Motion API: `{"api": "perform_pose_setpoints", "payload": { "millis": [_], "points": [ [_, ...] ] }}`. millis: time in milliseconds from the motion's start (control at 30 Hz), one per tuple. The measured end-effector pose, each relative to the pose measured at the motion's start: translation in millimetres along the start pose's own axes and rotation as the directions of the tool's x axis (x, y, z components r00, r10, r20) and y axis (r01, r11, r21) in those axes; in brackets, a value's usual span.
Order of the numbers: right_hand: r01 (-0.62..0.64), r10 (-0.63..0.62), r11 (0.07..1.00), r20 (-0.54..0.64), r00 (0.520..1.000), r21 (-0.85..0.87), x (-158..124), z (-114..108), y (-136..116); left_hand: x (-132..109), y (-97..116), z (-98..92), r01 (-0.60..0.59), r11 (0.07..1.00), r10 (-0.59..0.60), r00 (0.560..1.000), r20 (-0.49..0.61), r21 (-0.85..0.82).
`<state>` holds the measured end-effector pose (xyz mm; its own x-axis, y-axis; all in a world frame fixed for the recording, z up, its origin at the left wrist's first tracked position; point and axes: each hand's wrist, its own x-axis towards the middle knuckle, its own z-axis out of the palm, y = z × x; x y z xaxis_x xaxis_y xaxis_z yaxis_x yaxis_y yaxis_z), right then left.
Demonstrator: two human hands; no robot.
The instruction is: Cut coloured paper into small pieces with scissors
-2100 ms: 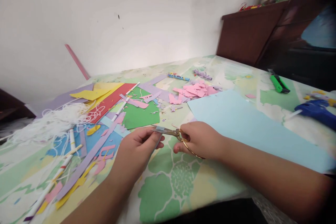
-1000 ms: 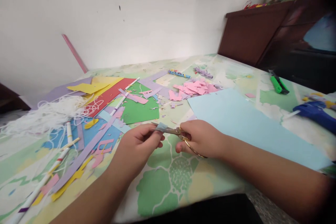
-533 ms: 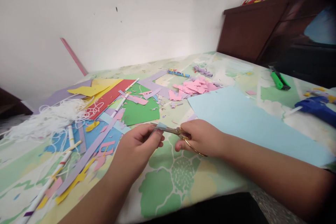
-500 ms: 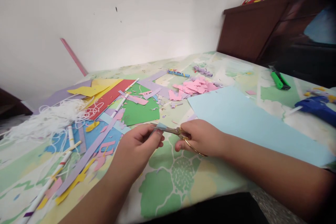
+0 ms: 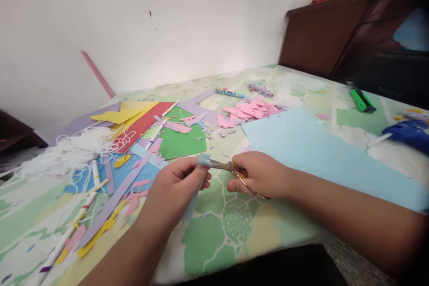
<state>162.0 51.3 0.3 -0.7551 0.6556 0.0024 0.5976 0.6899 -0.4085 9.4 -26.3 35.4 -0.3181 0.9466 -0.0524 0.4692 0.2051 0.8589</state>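
My left hand (image 5: 174, 185) pinches a narrow light blue paper strip (image 5: 203, 160) over the near part of the table. The strip hangs down behind my fingers. My right hand (image 5: 259, 173) is closed on gold-handled scissors (image 5: 228, 167), whose blades point left and meet the top of the strip. A large light blue paper sheet (image 5: 318, 152) lies flat just right of my right hand.
Coloured paper sheets and scraps (image 5: 174, 138), a pink scrap pile (image 5: 250, 111), white string (image 5: 73, 147) and pens (image 5: 95, 172) cover the table's left and middle. A green utility knife (image 5: 362, 100) and a blue glue gun (image 5: 407, 132) lie at the right. A dark wooden cabinet (image 5: 321, 35) stands behind.
The blue strip now stands higher above my left fingers, and the scissors blades have closed further onto it. Both hands have stayed in nearly the same place.
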Motion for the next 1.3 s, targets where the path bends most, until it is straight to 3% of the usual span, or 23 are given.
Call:
{"api": "perform_pose_setpoints", "payload": {
  "millis": [167,433,667,833,1033,1167,1300],
  "points": [
    [0.053,-0.053,0.999,0.002,0.999,0.008,0.1,0.6,0.6,0.9,-0.4,-0.9,-0.027,0.997,0.018,0.993,0.120,0.077],
    [0.079,-0.079,0.997,0.022,0.997,-0.004,0.6,0.7,-0.4,-3.9,-1.2,5.2,-0.039,0.992,0.042,0.999,-0.022,0.121],
    [0.035,-0.036,0.999,0.017,0.999,0.005,1.7,-0.3,-0.1,-3.2,0.4,6.5,-0.032,0.999,0.032,0.999,0.007,-0.023],
    [0.029,-0.030,0.999,-0.052,0.998,-0.030,1.1,0.8,0.8,-1.6,0.1,6.7,-0.036,0.999,0.036,0.999,0.018,-0.011],
    [0.042,-0.043,0.998,-0.021,0.999,-0.044,1.0,-1.0,-1.3,-0.8,-0.3,4.5,-0.047,0.998,0.051,0.989,0.136,-0.033],
    [0.045,-0.045,0.998,-0.006,0.999,-0.041,1.6,-1.4,-1.2,-2.6,-0.7,7.1,-0.062,0.998,0.063,0.997,0.038,-0.024],
    [0.027,-0.027,0.999,-0.001,1.000,-0.036,1.6,-0.5,-0.8,-3.6,-1.5,9.4,-0.078,0.997,0.079,0.997,0.024,-0.013]
  ]
}}
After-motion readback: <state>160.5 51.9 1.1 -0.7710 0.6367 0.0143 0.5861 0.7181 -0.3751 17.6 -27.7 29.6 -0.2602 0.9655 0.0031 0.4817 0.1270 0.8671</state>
